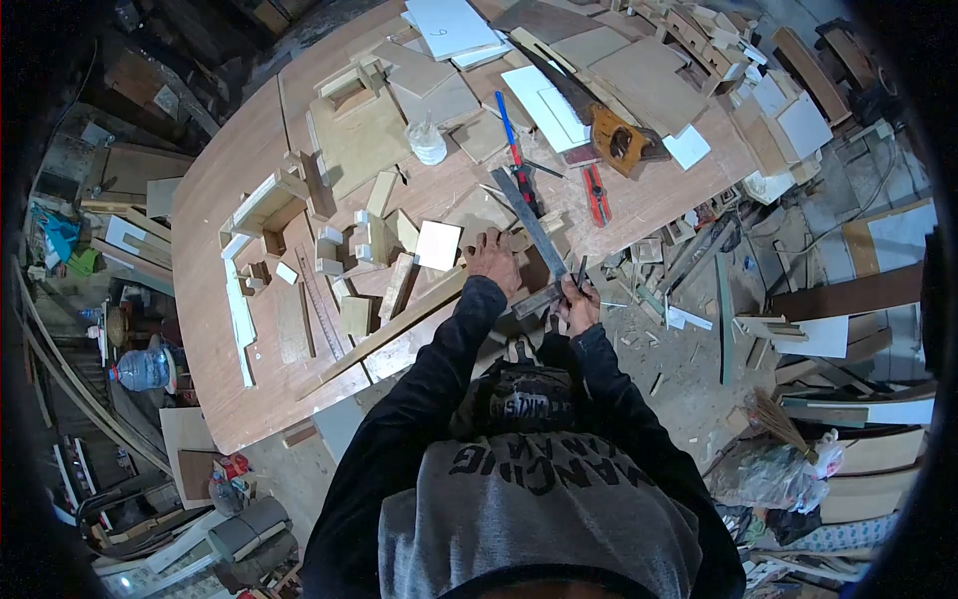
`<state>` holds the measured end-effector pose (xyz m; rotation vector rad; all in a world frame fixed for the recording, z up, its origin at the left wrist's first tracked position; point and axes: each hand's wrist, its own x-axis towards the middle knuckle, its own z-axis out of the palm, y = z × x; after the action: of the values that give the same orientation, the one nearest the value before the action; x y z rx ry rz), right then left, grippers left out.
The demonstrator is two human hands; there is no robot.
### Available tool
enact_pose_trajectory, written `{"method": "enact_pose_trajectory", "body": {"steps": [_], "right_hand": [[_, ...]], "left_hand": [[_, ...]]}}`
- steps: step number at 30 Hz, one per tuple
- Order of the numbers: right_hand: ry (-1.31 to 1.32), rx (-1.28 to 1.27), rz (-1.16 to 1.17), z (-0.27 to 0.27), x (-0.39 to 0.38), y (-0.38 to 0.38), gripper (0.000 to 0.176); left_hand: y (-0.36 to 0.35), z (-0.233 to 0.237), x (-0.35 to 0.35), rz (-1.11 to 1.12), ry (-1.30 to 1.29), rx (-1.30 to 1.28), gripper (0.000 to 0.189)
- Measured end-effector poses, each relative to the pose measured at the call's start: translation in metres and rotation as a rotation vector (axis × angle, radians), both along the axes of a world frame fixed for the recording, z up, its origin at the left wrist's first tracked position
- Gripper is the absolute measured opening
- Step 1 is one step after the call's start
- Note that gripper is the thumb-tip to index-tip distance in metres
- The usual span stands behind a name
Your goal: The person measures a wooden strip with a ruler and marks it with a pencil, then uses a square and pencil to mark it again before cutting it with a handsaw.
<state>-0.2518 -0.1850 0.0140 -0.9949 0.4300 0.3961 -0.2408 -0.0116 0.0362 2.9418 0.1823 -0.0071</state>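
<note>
A long wooden strip (399, 327) lies slantwise along the table's near edge. My left hand (493, 264) lies over its right-hand end, fingers bent across the wood and holding it. A try square (534, 225) with a long metal blade is beside that hand, its blade pointing away from me. My right hand (579, 304) grips the try square near its corner. A thin dark stick, perhaps a pencil (583, 268), pokes up from the right fingers. What my right palm covers is hidden.
Beyond my hands lie a handsaw (617, 142), a red tool (597, 196) and a blue-and-red tool (508, 128). Wood blocks (397, 287), a steel ruler (319, 319) and a clear plastic container (427, 143) are to the left. Offcuts litter the floor at right.
</note>
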Motion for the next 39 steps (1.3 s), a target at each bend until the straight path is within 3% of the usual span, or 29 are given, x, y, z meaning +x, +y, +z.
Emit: {"method": "enact_pose_trajectory", "body": {"steps": [2,7,9,12,15,20,24,26,28,30,32,35,39], "right_hand": [[0.036,-0.007,-0.082,-0.006,0.005,0.006,0.016],[-0.078,-0.005,0.010,-0.023,0.017,-0.004,0.015],[-0.145,-0.191,-0.045,-0.049,0.021,-0.005,0.015],[-0.038,-0.109,-0.055,0.001,0.017,-0.001,0.016],[-0.044,-0.125,-0.031,0.003,0.017,-0.004,0.016],[-0.018,-0.134,0.032,0.006,0.021,-0.010,0.017],[0.046,-0.128,-0.042,-0.001,0.021,-0.015,0.013],[-0.019,-0.132,-0.114,-0.007,0.020,-0.020,0.012],[0.005,-0.113,-0.095,0.019,0.018,-0.022,0.013],[-0.037,-0.068,-0.002,0.019,0.019,-0.037,0.014],[-0.052,-0.115,0.031,0.016,0.022,-0.043,0.017],[-0.015,-0.127,-0.041,0.015,0.021,-0.044,0.017],[-0.030,-0.126,-0.088,0.011,0.018,-0.048,0.018]], "left_hand": [[0.002,0.000,0.005,0.023,0.013,-0.010,0.053],[0.013,-0.005,0.026,0.165,-0.102,-0.045,0.045],[0.018,-0.003,0.031,0.176,-0.100,0.051,0.044],[0.029,-0.012,0.042,0.216,-0.065,0.056,0.045],[0.038,-0.036,0.047,0.210,-0.284,0.094,0.045],[0.036,-0.040,0.048,0.175,-0.291,-0.027,0.041],[0.006,-0.017,0.022,0.139,-0.281,-0.044,0.037],[-0.006,-0.031,0.007,0.149,-0.263,-0.063,0.037],[-0.019,-0.038,-0.010,0.075,-0.159,-0.033,0.037],[-0.031,-0.033,-0.026,0.145,-0.262,-0.069,0.039],[-0.029,-0.042,-0.032,0.136,-0.156,-0.059,0.040],[-0.009,-0.056,-0.026,0.138,-0.291,-0.009,0.042],[0.009,-0.037,-0.018,0.088,-0.315,-0.010,0.045]]}}
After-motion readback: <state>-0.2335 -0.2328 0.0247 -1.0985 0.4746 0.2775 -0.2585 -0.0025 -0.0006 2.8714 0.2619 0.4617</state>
